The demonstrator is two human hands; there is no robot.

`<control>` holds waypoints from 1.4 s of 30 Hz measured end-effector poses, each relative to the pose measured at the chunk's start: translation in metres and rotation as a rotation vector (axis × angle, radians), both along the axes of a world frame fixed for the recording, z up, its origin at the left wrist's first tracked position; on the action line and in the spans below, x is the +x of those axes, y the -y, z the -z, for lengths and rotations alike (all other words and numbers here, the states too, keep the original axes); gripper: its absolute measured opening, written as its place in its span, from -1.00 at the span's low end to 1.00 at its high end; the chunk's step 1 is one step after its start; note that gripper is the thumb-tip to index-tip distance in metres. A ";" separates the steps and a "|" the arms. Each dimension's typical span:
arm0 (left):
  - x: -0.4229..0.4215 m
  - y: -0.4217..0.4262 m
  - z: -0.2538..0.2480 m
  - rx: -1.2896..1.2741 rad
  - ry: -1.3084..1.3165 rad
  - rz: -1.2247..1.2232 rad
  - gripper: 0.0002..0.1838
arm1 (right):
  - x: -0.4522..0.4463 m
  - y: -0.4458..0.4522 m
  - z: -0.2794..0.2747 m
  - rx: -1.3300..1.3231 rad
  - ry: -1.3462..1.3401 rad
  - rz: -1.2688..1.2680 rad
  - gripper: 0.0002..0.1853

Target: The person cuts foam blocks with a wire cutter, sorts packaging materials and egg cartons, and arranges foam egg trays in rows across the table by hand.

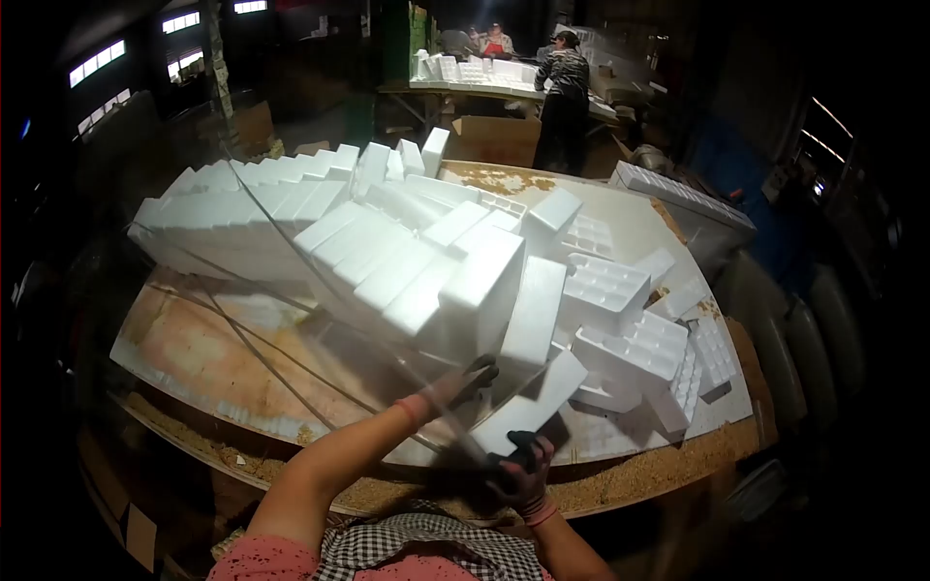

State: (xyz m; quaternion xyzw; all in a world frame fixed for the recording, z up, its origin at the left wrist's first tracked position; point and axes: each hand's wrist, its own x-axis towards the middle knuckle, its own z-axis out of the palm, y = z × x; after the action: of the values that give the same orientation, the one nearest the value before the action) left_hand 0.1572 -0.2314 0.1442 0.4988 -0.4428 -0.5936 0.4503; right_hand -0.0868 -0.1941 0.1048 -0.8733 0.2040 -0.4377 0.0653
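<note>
My left hand (467, 382), in a dark-fingered glove with a pink cuff, reaches low beside the front of the stacked white foam trays (407, 261). Motion smears its fingers, so their grip cannot be made out. My right hand (525, 476), gloved the same way, is closed at the near edge of the table. A thin strap (260, 205), blurred at its near end, runs from the stack down to the right hand. Just beyond that hand a loose foam tray (536, 402) lies tilted. More strap (266, 363) lies looped over the tabletop at left.
Loose foam trays with compartments (605, 281) lie jumbled at the right of the wooden table (184, 339). Another tray stack (683, 198) stands beyond the right edge. At the back, two people are by a second table (484, 85), with a cardboard box (494, 140) below.
</note>
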 end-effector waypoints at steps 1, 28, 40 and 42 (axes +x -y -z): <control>0.011 -0.008 0.016 -0.181 0.282 0.072 -0.46 | 0.004 0.006 0.007 -0.037 -0.048 -0.127 -0.72; 0.160 -0.228 -0.270 -0.676 1.049 0.690 -0.65 | 0.310 0.000 -0.167 0.767 0.641 -0.326 -0.76; 0.459 -0.380 -0.359 -0.071 0.435 0.109 -0.61 | 0.382 -0.035 -0.271 0.955 -0.846 -0.794 -0.83; 0.477 -0.405 -0.352 -0.055 0.477 -0.066 -0.52 | 0.382 -0.045 -0.293 0.905 -0.658 -0.615 -0.67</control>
State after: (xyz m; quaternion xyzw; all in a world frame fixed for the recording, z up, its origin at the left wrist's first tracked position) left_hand 0.6341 0.1738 0.4958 0.6265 -0.5362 -0.4316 0.3656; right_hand 0.2954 -0.1494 0.3980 -0.8667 0.1181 0.0216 0.4841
